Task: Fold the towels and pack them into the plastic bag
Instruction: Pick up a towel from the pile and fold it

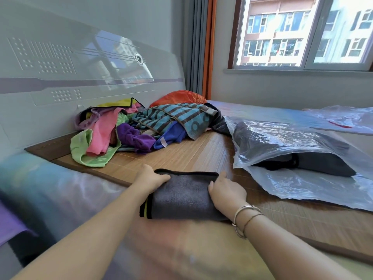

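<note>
Both forearms reach in to a folded grey towel point(181, 197) on the bamboo mat point(193, 156), the left hand point(150, 179) curled over its left edge and the right hand point(226, 190) lying flat and relaxed on its right end. Right of that towel the plastic bag point(286, 158) lies mouth-open with dark towels inside, and beyond it sits the unfolded pile point(141, 128). Pressing the fold flat and squaring its edges should help it slide in neatly.
</note>
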